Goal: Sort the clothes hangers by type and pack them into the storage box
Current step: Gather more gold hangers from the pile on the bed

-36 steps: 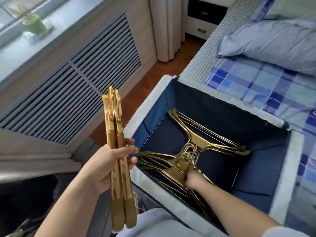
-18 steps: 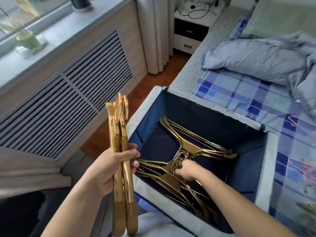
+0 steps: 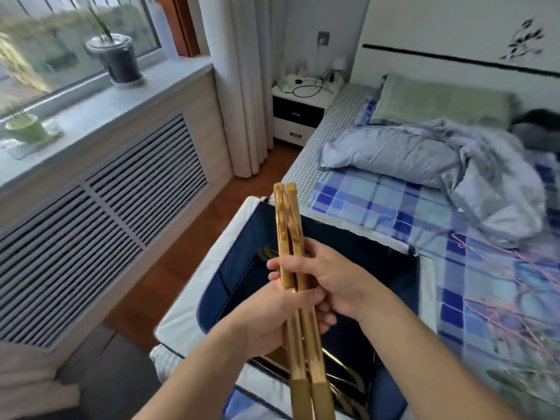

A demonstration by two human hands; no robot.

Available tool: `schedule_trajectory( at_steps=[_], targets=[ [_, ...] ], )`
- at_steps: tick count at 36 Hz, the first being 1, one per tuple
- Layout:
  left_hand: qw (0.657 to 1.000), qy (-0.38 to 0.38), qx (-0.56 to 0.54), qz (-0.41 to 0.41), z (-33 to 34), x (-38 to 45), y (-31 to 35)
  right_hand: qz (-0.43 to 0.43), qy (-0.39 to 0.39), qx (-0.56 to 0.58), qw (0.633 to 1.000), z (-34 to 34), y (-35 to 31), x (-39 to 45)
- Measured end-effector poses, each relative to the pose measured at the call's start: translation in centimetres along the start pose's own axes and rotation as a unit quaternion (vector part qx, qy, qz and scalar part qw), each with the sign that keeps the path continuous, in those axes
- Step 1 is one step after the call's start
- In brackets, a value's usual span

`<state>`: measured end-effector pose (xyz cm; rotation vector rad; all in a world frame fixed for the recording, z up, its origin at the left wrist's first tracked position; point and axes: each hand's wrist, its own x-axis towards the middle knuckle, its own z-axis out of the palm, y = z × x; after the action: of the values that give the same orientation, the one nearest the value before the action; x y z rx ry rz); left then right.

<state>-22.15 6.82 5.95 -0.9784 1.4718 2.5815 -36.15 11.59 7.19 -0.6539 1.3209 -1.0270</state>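
A bundle of gold hangers (image 3: 291, 234) stands edge-on and upright above the dark blue storage box (image 3: 194, 304). My left hand (image 3: 272, 313) grips the bundle from the left at its middle. My right hand (image 3: 330, 277) holds it from the right, fingers curled round the front. More gold hangers (image 3: 342, 377) lie on the box floor, mostly hidden behind my arms. Thin pink hangers (image 3: 497, 301) lie on the checked bedsheet to the right.
The box stands between the bed (image 3: 394, 207) and a slatted radiator cover (image 3: 100, 219) under the windowsill, which carries plant pots (image 3: 116, 59). A crumpled blue duvet (image 3: 424, 159) lies on the bed. A nightstand (image 3: 300, 113) and curtain (image 3: 239, 86) are at the back.
My right hand left the hangers in the box and rose to take hold of the bundle. The bundle moved right over the box. The view tilted up toward the room.
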Motion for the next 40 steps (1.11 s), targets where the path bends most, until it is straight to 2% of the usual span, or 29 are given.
schedule_trajectory(
  at_steps=[5, 8, 10, 11, 12, 13, 14, 15, 16, 18, 20, 23, 26, 28, 30, 32, 34, 36, 38, 40],
  targets=[
    [0.99, -0.013, 0.13, -0.05, 0.0, 0.4, -0.7, 0.014, 0.035, 0.018, 0.999, -0.5, 0.9, -0.8],
    [0.976, -0.004, 0.202, -0.076, -1.3, -0.4, 0.0, 0.007, 0.023, 0.047, 0.999, -1.3, 0.7, -0.6],
    [0.969, 0.062, 0.234, -0.048, -2.6, -1.3, 0.6, 0.0, 0.003, 0.051, 0.999, -2.2, 0.1, -0.6],
    [0.957, 0.13, 0.26, -0.014, -3.4, -1.7, 0.9, 0.0, -0.008, 0.049, 0.999, -2.6, -0.2, -0.6],
    [0.929, 0.214, 0.298, 0.034, -4.2, -2.1, 1.2, 0.003, -0.024, 0.041, 0.999, -3.1, -0.5, -0.6],
    [0.888, 0.293, 0.34, 0.096, -4.8, -2.6, 1.7, 0.01, -0.046, 0.024, 0.999, -3.5, -0.8, -0.6],
    [0.845, 0.337, 0.381, 0.167, -5.3, -2.9, 2.2, 0.02, -0.07, -0.002, 0.997, -3.8, -1.1, -0.5],
    [0.807, 0.337, 0.424, 0.233, -5.8, -3.3, 2.8, 0.032, -0.094, -0.036, 0.994, -3.9, -1.5, -0.3],
    [0.775, 0.303, 0.482, 0.274, -6.1, -3.4, 3.7, 0.044, -0.114, -0.07, 0.99, -4.0, -1.8, -0.1],
    [0.712, 0.213, 0.601, 0.295, -5.7, -4.1, 6.0, 0.059, -0.161, -0.149, 0.974, -3.8, -2.8, 0.4],
    [0.676, 0.147, 0.66, 0.293, -4.9, -4.7, 8.0, 0.067, -0.222, -0.228, 0.946, -3.3, -4.0, 0.6],
    [0.672, 0.074, 0.692, 0.255, -3.5, -5.5, 10.0, 0.06, -0.292, -0.334, 0.894, -2.9, -5.8, 1.4],
    [0.692, 0.056, 0.686, 0.218, -2.0, -5.7, 10.4, 0.04, -0.341, -0.402, 0.849, -2.6, -7.1, 2.1],
    [0.705, 0.075, 0.661, 0.246, -1.5, -5.7, 10.4, 0.027, -0.371, -0.405, 0.835, -2.7, -7.6, 2.7],
    [0.718, 0.086, 0.629, 0.284, -1.0, -5.9, 10.5, 0.023, -0.387, -0.384, 0.838, -2.6, -7.8, 3.0],
    [0.738, 0.096, 0.606, 0.279, -0.3, -6.1, 10.9, 0.029, -0.403, -0.36, 0.841, -2.5, -7.9, 3.4],
    [0.755, 0.136, 0.595, 0.238, 0.0, -5.9, 11.3, 0.027, -0.366, -0.373, 0.852, -2.1, -8.4, 3.3],
    [0.749, 0.214, 0.585, 0.225, -0.3, -5.5, 11.8, -0.019, -0.277, -0.436, 0.856, -1.8, -9.0, 2.8],
    [0.762, 0.293, 0.529, 0.233, -1.2, -5.2, 12.4, -0.14, -0.112, -0.471, 0.864, -1.5, -9.1, 2.3],
    [0.783, 0.36, 0.452, 0.229, -2.3, -5.3, 13.2, -0.261, 0.141, -0.359, 0.885, -0.8, -7.8, 1.4]
  ],
)
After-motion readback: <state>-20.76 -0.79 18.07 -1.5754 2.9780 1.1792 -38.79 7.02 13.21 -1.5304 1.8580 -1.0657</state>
